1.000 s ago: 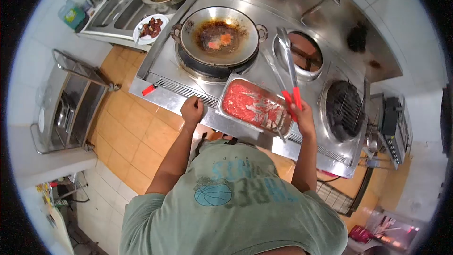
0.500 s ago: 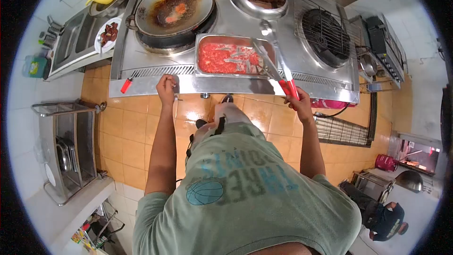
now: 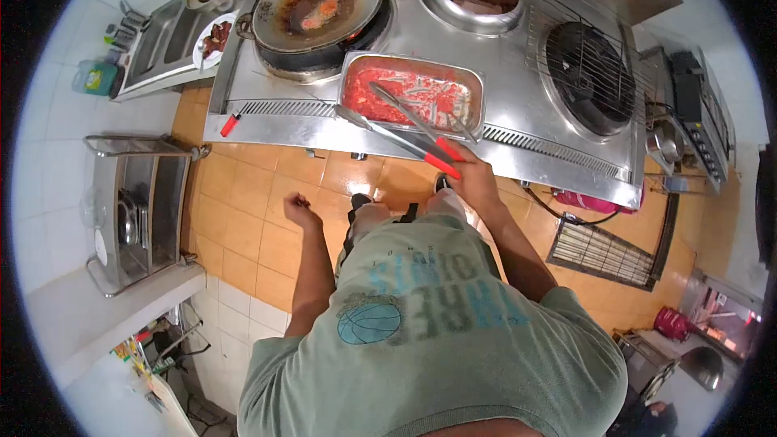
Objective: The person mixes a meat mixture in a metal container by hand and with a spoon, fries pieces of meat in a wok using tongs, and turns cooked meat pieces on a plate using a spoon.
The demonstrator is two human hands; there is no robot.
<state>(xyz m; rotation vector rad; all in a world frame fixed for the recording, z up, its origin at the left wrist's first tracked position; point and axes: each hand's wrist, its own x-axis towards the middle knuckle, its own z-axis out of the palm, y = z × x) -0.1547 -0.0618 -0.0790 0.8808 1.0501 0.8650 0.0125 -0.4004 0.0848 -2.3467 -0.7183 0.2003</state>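
Observation:
My right hand (image 3: 475,180) grips a pair of metal tongs by their red handles (image 3: 442,167). The tongs' arms are spread and slant left over a steel tray (image 3: 479,105). One tip lies over the red, chunky food (image 3: 405,95) in the tray, the other by its front left corner. Whether the first tip touches the food, I cannot tell. Pale strips show among the red bits. My left hand (image 3: 302,210) hangs over the floor in front of the stove, fingers curled in, with nothing visible in them. Behind the tray, a wok (image 3: 279,28) holds dark oil and an orange-red lump (image 3: 324,10).
The steel stove (image 3: 502,61) also carries an open burner ring (image 3: 471,20) and a grate-covered burner (image 3: 589,65). A red lighter (image 3: 231,125) lies at its front left. Left of it, a white plate (image 3: 202,57) of dark red pieces sits beside the sink. Another person (image 3: 655,421) is at lower right.
The tongs have swung left across the tray, and my right hand has moved left with them. My left hand has drawn back from the stove's front edge. The camera view has shifted.

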